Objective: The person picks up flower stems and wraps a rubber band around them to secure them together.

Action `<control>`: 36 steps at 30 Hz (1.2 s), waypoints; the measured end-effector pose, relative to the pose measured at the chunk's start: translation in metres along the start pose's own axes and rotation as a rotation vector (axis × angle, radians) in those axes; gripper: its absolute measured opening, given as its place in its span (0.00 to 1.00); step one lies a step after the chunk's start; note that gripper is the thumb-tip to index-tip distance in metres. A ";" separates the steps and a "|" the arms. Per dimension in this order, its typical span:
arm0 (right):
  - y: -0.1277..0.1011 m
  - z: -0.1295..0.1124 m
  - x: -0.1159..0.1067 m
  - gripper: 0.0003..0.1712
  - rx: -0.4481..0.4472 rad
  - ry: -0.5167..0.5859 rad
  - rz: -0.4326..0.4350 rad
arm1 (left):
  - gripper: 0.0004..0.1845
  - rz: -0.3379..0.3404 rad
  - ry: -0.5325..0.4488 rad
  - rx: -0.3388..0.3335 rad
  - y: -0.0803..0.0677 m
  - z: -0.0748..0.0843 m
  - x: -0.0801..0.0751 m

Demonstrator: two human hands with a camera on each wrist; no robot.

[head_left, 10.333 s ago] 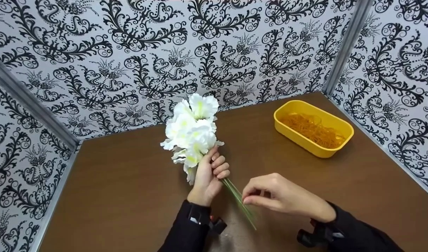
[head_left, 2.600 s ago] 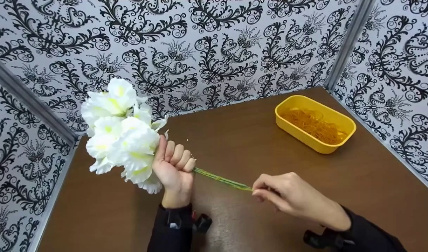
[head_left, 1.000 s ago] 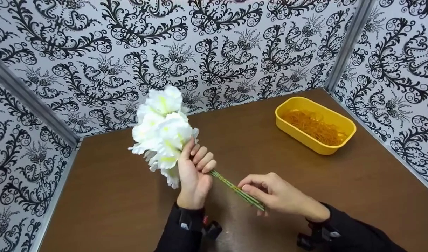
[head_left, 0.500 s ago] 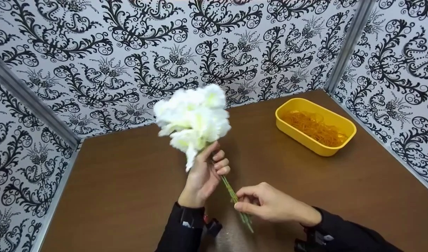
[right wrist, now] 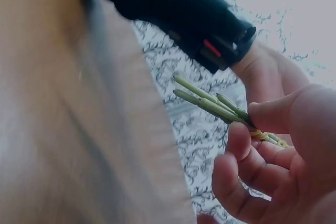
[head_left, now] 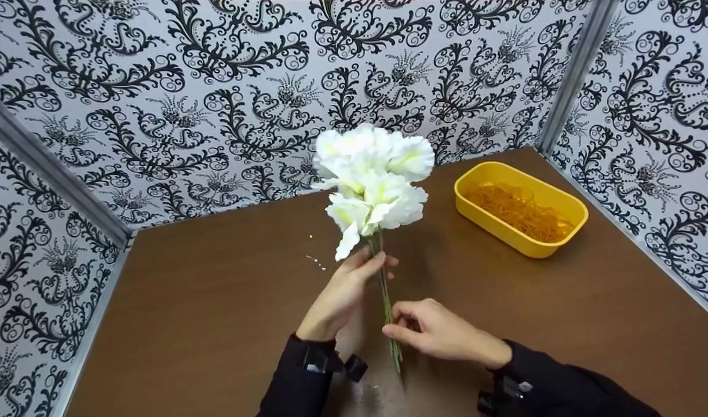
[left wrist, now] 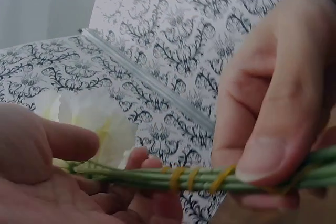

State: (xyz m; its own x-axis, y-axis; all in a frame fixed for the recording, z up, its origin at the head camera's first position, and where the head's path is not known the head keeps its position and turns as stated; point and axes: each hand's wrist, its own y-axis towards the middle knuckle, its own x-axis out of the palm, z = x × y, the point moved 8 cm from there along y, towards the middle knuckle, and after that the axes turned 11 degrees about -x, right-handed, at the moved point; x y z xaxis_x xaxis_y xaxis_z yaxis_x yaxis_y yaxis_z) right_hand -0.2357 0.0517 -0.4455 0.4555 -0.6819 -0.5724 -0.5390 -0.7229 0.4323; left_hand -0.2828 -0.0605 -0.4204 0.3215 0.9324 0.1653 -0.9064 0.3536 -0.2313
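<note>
The right hand [head_left: 441,333] is pinched on the lower part of the green stems [head_left: 386,295] at bottom centre of the head view, while the left hand [head_left: 348,286] is loosely closed round them just under the white flowers [head_left: 374,174], held upright mid-frame. A rubber band [left wrist: 191,178] is seen wound round the stems. The binding step is judged nearly done; next, the band's hold would need checking. The yellow tray [head_left: 574,211] sits at right.
</note>
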 end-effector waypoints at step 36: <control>-0.016 0.054 0.022 0.14 0.148 -0.230 -0.284 | 0.06 0.061 0.181 -0.119 0.055 -0.084 -0.032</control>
State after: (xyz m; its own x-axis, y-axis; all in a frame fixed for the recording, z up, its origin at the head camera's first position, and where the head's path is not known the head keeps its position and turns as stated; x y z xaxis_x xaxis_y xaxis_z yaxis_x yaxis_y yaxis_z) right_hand -0.2552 0.0545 -0.5032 0.4399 -0.4017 -0.8032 -0.5180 -0.8441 0.1385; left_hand -0.3198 -0.0644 -0.5191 0.3205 0.9469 -0.0246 -0.8905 0.2924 -0.3486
